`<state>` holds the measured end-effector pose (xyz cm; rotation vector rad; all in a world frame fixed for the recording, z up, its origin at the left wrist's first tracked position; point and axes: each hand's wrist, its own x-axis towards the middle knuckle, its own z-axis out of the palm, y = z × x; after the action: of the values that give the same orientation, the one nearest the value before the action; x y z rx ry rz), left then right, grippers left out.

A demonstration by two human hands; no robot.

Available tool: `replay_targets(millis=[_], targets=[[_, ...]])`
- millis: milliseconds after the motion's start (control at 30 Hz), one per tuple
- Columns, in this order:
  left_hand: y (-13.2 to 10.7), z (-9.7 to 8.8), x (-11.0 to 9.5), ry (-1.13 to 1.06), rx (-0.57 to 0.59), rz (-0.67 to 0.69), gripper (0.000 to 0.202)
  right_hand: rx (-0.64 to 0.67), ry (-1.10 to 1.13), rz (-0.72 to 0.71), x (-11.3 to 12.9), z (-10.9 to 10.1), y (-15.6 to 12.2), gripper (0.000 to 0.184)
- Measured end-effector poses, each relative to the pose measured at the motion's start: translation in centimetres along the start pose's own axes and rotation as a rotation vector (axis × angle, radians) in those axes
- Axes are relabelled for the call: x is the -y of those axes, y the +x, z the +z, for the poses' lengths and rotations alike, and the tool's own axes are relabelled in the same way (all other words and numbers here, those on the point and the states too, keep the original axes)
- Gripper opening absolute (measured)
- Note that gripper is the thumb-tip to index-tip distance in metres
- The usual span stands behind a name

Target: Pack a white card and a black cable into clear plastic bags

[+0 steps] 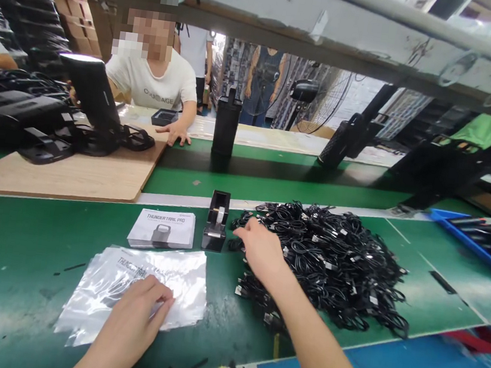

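Plastic bags [182,284] lie under the half-closed left hand [130,320].

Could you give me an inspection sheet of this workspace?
Surface: scuffed green belt-covered bench.
Job's things: clear printed plastic bags and a stack of Thunder Trail Pro cards.
Clutter: black tape dispenser beside the cards.
Grippers: left hand on the bags; right hand at the edge of the cables.
Cables: loose heap of bundled black cables.
Surroundings: co-worker across the belt, upright black cylinder, standing fan, blue tray.
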<state>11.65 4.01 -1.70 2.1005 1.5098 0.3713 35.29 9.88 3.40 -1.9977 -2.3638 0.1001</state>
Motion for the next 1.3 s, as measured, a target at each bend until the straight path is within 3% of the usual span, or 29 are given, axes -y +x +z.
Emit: replay_targets(millis=[167,300,367,467,500,567,633,700,833,1067,1100,1200,1300], targets=[[-0.1,0.1,-0.2,0.016,-0.024,0.005,0.021,0.023,-0.027,-0.159,-3.8,0.8,3.1,0.014],[-0.4,-0.2,-0.3,-0.102,-0.051,-0.054,0.023,-0.059,0.032,-0.247,-5.6,0.5,2.2,0.008],[-0.4,-0.3,-0.3,-0.189,-0.077,-0.095,0.024,-0.136,0.109,-0.223,-5.8,0.2,0.8,0.009],[-0.3,-0.2,-0.3,-0.297,-0.107,-0.129,0.024,-0.243,0.525,-0.061,-3.9,0.2,-1.9,0.011],[-0.2,-0.1,-0.2,-0.324,-0.11,-0.135,0.024,-0.227,0.711,-0.01,-2.6,0.5,-2.8,0.012],[0.0,0.2,-0.1,-0.369,-0.116,-0.151,0.023,-0.05,0.943,-0.036,0.6,1.3,-4.3,0.01],[0.0,0.5,0.1,-0.429,-0.13,-0.164,0.023,0.079,0.936,-0.09,3.4,2.3,-5.3,0.007],[0.0,0.6,0.4,-0.512,-0.153,-0.176,0.024,0.111,0.821,-0.104,5.2,3.0,-5.8,0.006],[-0.2,0.7,0.5,-0.645,-0.201,-0.172,0.022,0.135,0.694,-0.127,5.7,3.3,-5.7,0.009],[-0.4,0.4,-1.0,-0.668,-0.199,-0.086,0.019,-0.032,0.696,0.017,8.3,3.5,-4.3,0.004],[-0.3,0.1,-1.2,-0.682,-0.207,-0.081,0.019,-0.021,0.729,0.008,8.7,3.2,-4.2,0.011],[0.2,-1.4,-1.6,-0.763,-0.255,-0.106,0.019,0.061,0.846,-0.144,9.3,1.7,-4.2,0.035],[0.5,-3.6,-1.9,-0.803,-0.321,-0.128,0.019,0.108,0.869,-0.314,9.4,-0.3,-3.8,0.025]])
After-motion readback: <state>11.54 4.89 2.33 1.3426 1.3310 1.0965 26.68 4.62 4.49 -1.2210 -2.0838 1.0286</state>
